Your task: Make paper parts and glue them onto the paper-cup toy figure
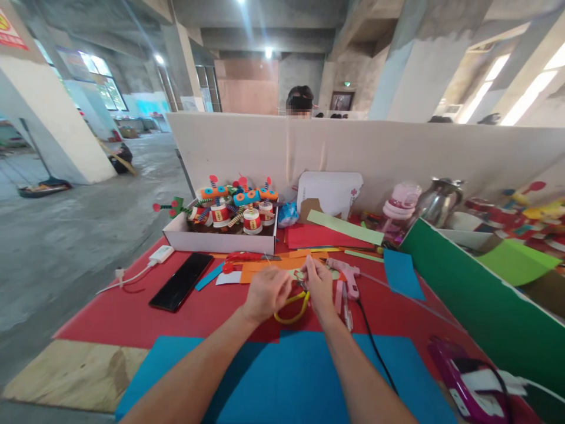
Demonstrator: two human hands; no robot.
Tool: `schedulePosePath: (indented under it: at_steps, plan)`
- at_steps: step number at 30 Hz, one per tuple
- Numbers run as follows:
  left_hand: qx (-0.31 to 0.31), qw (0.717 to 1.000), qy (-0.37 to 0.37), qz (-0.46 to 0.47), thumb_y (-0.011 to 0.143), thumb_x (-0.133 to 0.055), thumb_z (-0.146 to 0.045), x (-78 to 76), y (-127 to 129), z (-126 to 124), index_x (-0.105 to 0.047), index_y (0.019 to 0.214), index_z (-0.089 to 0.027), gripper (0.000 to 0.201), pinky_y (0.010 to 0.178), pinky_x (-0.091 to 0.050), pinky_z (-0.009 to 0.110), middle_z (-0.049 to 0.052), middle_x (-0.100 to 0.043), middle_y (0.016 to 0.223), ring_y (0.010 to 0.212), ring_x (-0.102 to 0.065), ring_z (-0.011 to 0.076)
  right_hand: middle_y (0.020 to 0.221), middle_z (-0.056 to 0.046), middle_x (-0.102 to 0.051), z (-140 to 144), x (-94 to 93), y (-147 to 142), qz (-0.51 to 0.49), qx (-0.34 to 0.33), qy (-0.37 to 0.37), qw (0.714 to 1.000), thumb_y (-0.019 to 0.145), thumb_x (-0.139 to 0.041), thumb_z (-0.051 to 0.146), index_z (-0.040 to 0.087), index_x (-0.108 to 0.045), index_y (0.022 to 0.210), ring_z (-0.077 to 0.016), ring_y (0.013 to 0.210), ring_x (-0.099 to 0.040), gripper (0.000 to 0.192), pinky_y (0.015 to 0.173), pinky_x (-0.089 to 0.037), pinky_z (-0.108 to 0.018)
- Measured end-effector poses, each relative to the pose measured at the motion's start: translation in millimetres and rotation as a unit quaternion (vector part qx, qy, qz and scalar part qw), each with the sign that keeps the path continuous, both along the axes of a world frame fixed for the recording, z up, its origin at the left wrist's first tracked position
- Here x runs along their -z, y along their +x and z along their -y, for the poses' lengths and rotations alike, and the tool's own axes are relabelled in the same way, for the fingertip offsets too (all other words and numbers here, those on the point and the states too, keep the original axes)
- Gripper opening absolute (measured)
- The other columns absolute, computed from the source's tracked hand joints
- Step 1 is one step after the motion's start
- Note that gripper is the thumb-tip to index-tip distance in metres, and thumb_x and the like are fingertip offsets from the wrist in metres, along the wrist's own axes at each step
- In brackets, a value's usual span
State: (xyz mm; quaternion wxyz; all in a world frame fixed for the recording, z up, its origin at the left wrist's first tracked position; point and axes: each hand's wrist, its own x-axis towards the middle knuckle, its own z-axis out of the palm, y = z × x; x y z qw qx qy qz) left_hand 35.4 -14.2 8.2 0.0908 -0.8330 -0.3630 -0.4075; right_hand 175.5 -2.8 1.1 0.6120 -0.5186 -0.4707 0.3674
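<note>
My left hand (pixel 265 292) and my right hand (pixel 318 287) meet over the red table cover, fingers pinched on a small piece between them that is too small to make out. Yellow-handled scissors (pixel 292 309) lie just under both hands, touching the left one. An orange paper strip (pixel 269 268) and a pale green scrap lie right behind the fingers. A pink glue gun (pixel 346 277) rests beside my right hand, its black cord (pixel 373 344) running toward me.
A black phone (pixel 180 281) and white charger (pixel 161 254) lie left. A white box (pixel 218 240) holds several paper-cup crafts. Blue sheet (pixel 286 377) lies near me. Green board (pixel 477 300), pink bottle (pixel 399 212), kettle (pixel 436 200) stand right. A person sits behind the partition (pixel 375 147).
</note>
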Motion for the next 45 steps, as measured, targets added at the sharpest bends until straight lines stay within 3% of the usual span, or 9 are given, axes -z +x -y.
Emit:
schedulePosePath:
  at_steps: [7, 14, 17, 20, 30, 34, 38, 42, 45]
  plan:
    - [-0.100, 0.995, -0.020, 0.023, 0.092, -0.041, -0.021, 3.3, -33.8, -22.0, -0.049, 0.069, -0.020, 0.024, 0.061, -0.037, 0.027, 0.001, -0.053, 0.061, 0.062, -0.052, 0.0155, 0.045, 0.004, -0.041, 3.1, 4.6, -7.9, 0.050, -0.040, -0.009, 0.998, 0.083, -0.044, 0.059, 0.019, -0.052, 0.055, -0.0098, 0.043, -0.036, 0.049, 0.045, -0.027, -0.024]
    - [-0.090, 0.995, -0.040, 0.018, 0.092, -0.041, -0.022, 9.8, -27.7, -18.5, -0.047, 0.065, -0.021, 0.028, 0.057, -0.036, 0.027, 0.000, -0.050, 0.057, 0.056, -0.049, 0.0156, 0.046, 0.004, -0.043, 3.6, 7.5, -10.0, 0.079, -0.050, 0.003, 0.996, 0.086, -0.041, 0.049, 0.020, -0.052, 0.056, -0.0112, 0.046, -0.041, 0.043, 0.048, -0.031, -0.024]
    - [-0.052, 0.997, -0.046, 0.016, 0.083, -0.038, -0.008, 7.9, -26.1, -18.0, -0.054, 0.082, -0.018, 0.019, 0.067, -0.042, 0.029, 0.006, -0.061, 0.078, 0.075, -0.056, 0.0189, 0.053, 0.003, -0.048, 2.8, 10.3, -11.8, 0.059, -0.048, 0.016, 0.997, 0.084, -0.043, 0.042, 0.020, -0.056, 0.068, -0.0117, 0.049, -0.044, 0.030, 0.050, -0.034, -0.024]
    - [-0.026, 0.999, -0.037, 0.014, 0.070, -0.037, 0.000, 5.3, -28.1, -17.6, -0.052, 0.072, -0.020, 0.025, 0.068, -0.042, 0.030, 0.004, -0.058, 0.072, 0.073, -0.053, 0.0198, 0.066, 0.002, -0.057, 0.7, 13.2, -13.3, 0.012, -0.060, 0.009, 0.998, 0.079, -0.049, 0.035, 0.021, -0.056, 0.084, -0.0111, 0.049, -0.046, 0.017, 0.048, -0.037, -0.023]
    - [-0.065, 0.995, -0.078, 0.007, 0.070, -0.037, -0.004, 10.3, -36.7, -22.0, -0.041, 0.057, -0.022, 0.023, 0.061, -0.039, 0.029, 0.001, -0.050, 0.055, 0.060, -0.049, 0.0178, 0.050, 0.005, -0.050, -0.4, 10.9, -10.2, 0.019, -0.075, -0.036, 0.996, 0.084, -0.044, 0.047, 0.020, -0.056, 0.071, -0.0089, 0.039, -0.041, 0.032, 0.040, -0.032, -0.021]
    - [-0.102, 0.988, -0.116, 0.017, 0.084, -0.043, -0.020, 7.6, -37.1, -20.8, -0.053, 0.076, -0.021, 0.013, 0.062, -0.041, 0.029, 0.002, -0.061, 0.073, 0.066, -0.055, 0.0179, 0.051, 0.004, -0.051, -0.1, 14.8, -11.2, 0.047, -0.073, -0.034, 0.996, 0.085, -0.045, 0.046, 0.020, -0.058, 0.070, -0.0097, 0.041, -0.043, 0.033, 0.042, -0.033, -0.021]
    - [-0.142, 0.987, -0.070, 0.016, 0.089, -0.042, -0.029, 5.4, -43.4, -26.3, -0.056, 0.074, -0.021, 0.022, 0.076, -0.044, 0.034, 0.006, -0.061, 0.078, 0.078, -0.057, 0.0214, 0.051, 0.004, -0.052, -0.7, 18.3, -11.7, 0.059, -0.067, -0.033, 0.995, 0.087, -0.044, 0.045, 0.020, -0.059, 0.070, -0.0101, 0.043, -0.045, 0.033, 0.044, -0.035, -0.021]
    - [-0.139, 0.989, -0.051, 0.014, 0.086, -0.039, -0.018, 7.8, -50.7, -33.7, -0.059, 0.113, -0.022, 0.034, 0.089, -0.044, 0.039, 0.010, -0.058, 0.120, 0.102, -0.056, 0.0238, 0.050, 0.004, -0.052, -1.3, 19.1, -12.0, 0.063, -0.067, -0.024, 0.995, 0.087, -0.045, 0.047, 0.020, -0.059, 0.070, -0.0099, 0.043, -0.045, 0.034, 0.043, -0.034, -0.020]
    - [-0.148, 0.987, -0.056, 0.013, 0.088, -0.044, -0.025, 10.3, -53.3, -35.3, -0.064, 0.105, -0.024, 0.027, 0.083, -0.046, 0.041, 0.008, -0.067, 0.098, 0.094, -0.058, 0.0262, 0.050, 0.004, -0.052, -0.9, 18.5, -12.3, 0.063, -0.068, -0.018, 0.995, 0.087, -0.045, 0.047, 0.021, -0.059, 0.069, -0.0096, 0.042, -0.044, 0.035, 0.041, -0.033, -0.020]
